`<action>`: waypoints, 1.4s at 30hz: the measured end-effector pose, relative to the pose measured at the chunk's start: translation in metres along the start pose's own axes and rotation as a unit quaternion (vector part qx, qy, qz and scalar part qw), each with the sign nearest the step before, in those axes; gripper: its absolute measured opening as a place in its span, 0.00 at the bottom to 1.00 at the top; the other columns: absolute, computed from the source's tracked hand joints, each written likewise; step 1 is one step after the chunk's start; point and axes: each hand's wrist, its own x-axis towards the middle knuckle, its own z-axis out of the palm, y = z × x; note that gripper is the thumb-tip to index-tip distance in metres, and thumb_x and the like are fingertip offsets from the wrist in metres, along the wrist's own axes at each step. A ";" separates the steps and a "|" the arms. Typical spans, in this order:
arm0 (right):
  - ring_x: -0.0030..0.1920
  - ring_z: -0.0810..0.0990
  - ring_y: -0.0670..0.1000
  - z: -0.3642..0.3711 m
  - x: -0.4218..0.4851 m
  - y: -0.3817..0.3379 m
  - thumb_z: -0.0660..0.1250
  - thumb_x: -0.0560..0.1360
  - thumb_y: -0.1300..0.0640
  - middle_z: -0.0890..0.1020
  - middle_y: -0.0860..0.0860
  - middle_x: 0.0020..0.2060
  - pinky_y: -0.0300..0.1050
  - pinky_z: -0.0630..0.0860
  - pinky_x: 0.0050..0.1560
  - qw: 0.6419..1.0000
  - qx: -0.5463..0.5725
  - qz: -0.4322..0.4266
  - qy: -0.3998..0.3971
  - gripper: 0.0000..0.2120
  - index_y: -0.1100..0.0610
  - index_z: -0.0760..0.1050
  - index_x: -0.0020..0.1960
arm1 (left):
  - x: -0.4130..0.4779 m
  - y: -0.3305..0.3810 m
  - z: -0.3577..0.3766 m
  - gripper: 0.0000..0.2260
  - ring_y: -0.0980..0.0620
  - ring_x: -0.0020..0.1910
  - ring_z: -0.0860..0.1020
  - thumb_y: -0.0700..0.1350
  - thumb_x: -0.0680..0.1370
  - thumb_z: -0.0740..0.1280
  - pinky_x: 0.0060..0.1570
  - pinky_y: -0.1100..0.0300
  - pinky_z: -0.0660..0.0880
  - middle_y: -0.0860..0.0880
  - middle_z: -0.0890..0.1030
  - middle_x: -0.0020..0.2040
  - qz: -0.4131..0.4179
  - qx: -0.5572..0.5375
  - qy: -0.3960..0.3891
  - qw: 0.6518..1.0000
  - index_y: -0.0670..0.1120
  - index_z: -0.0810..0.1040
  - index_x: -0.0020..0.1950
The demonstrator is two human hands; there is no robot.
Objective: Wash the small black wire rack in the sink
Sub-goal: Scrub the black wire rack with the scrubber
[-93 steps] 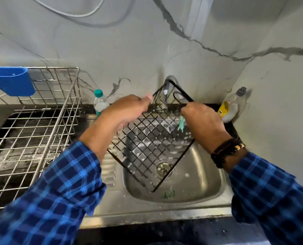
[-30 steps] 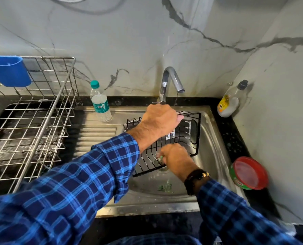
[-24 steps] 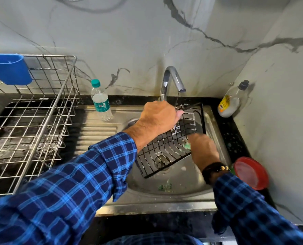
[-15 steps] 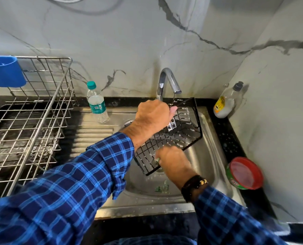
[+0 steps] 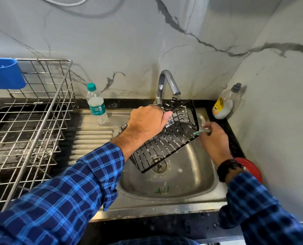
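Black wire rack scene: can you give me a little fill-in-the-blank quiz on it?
The left hand grips the black wire rack over the steel ____.
The right hand pinches a green scrubber against the ____.
The water bottle stands ____ of the faucet.
Missing words: sink, rack, left.

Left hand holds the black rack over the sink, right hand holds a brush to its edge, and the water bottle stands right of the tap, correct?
No: the head view shows the bottle left of the tap, not right. The left hand does hold the rack over the sink, and the right hand holds a brush to its edge.
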 end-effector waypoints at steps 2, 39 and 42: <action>0.45 0.80 0.46 -0.001 -0.001 -0.001 0.63 0.79 0.63 0.81 0.50 0.52 0.39 0.75 0.40 0.993 0.090 0.045 -0.054 0.14 0.49 0.75 0.61 | -0.004 0.000 0.006 0.31 0.51 0.36 0.81 0.65 0.82 0.44 0.36 0.54 0.80 0.51 0.81 0.42 0.033 -0.006 0.010 0.999 0.47 0.79 0.44; 0.42 0.84 0.48 -0.012 -0.023 0.062 0.69 0.77 0.45 0.85 0.50 0.40 0.40 0.79 0.41 0.995 0.000 -0.010 -0.098 0.14 0.56 0.80 0.51 | -0.054 -0.042 0.037 0.17 0.48 0.44 0.80 0.62 0.80 0.63 0.43 0.54 0.78 0.50 0.84 0.53 -0.319 -0.663 -0.066 0.674 0.54 0.79 0.63; 0.43 0.82 0.41 -0.011 -0.021 0.066 0.72 0.77 0.60 0.84 0.48 0.43 0.29 0.76 0.46 0.993 0.005 -0.017 -0.112 0.05 0.56 0.81 0.53 | -0.055 -0.041 0.037 0.14 0.56 0.49 0.82 0.55 0.84 0.59 0.54 0.63 0.77 0.55 0.84 0.48 -0.281 -0.634 -0.085 0.715 0.57 0.75 0.67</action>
